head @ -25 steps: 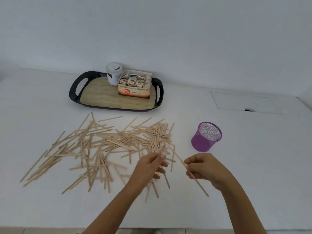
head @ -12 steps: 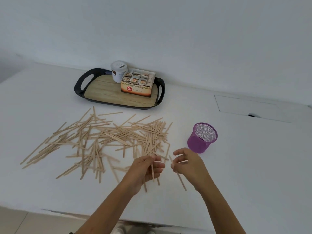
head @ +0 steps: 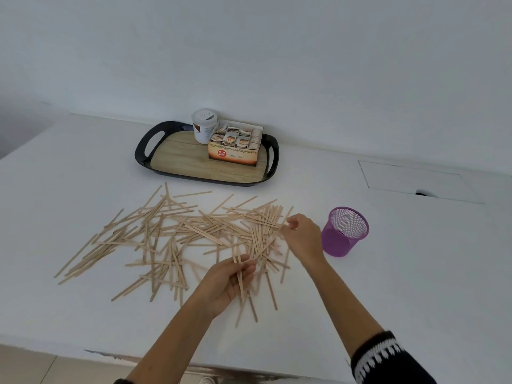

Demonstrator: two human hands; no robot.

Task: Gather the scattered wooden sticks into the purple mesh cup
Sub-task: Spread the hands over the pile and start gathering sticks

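Wooden sticks (head: 194,231): left hand (head: 228,281) grips some, right hand (head: 302,236) seemingly pinches one.

The left hand (head: 227,281) is palm-up, its forearm reaching in from the lower left, fingers curled round a few thin sticks (head: 240,278). The right hand (head: 302,236) stretches further forward — thumb and fingertips pinched together at its far end — a dark patterned sleeve (head: 385,358) at the elbow
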